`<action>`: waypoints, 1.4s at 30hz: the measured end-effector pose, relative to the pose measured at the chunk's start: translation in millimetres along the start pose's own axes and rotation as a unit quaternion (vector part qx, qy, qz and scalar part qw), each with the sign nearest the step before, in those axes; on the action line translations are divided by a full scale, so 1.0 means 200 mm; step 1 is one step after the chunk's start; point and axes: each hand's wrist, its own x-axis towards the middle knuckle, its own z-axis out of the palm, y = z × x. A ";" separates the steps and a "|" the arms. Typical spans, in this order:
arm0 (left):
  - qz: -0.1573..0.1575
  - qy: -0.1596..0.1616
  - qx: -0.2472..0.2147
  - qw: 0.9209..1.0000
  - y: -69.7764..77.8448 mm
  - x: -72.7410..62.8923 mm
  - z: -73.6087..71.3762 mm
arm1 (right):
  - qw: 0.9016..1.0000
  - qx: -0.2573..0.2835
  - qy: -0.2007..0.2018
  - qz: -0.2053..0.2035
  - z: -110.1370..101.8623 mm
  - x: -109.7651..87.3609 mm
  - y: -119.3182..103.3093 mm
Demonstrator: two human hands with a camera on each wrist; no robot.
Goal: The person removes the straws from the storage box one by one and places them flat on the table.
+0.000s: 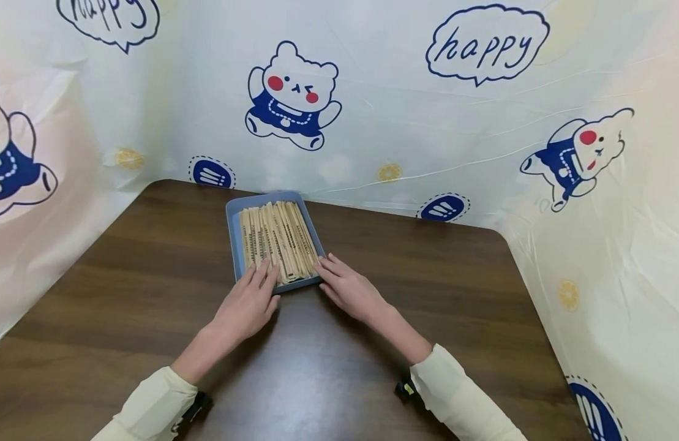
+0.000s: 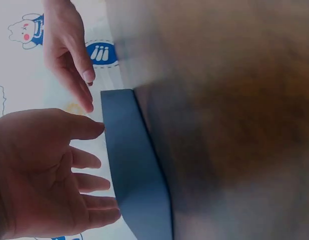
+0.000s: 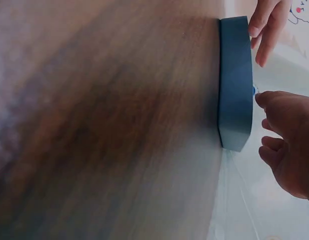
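A shallow blue tray (image 1: 234, 239) stands on the table, filled with a row of narrow beige paper-wrapped sticks (image 1: 275, 236) bearing dark print. Over the tray's near left edge lies my left hand (image 1: 244, 309), its fingers extended above the ends of the sticks. At the near right corner is my right hand (image 1: 352, 290), fingertips by the rim. The left wrist view has the tray's outer wall (image 2: 137, 165) beside the loosely spread left hand (image 2: 44, 175). In the right wrist view, the right hand (image 3: 289, 140) has relaxed fingers above the tray wall (image 3: 235, 85).
The tray sits towards the back of a dark brown wooden table (image 1: 405, 263). Behind and beside the table hangs a pale printed sheet (image 1: 367, 110) with bears and speech bubbles. Dark bands (image 1: 193, 411) show at the cream sleeves (image 1: 157, 401).
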 end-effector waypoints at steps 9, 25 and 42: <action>0.030 0.005 0.026 0.999 -0.03 -0.03 0.03 | 0.995 -0.066 0.023 -0.070 0.07 0.04 0.02; 0.024 -0.007 0.053 0.998 -0.03 -0.06 0.04 | 0.986 -0.138 -0.036 -0.085 0.06 0.07 0.01; 0.044 -0.002 0.027 0.999 -0.06 -0.07 0.03 | 0.987 -0.145 -0.012 -0.061 0.07 0.06 -0.01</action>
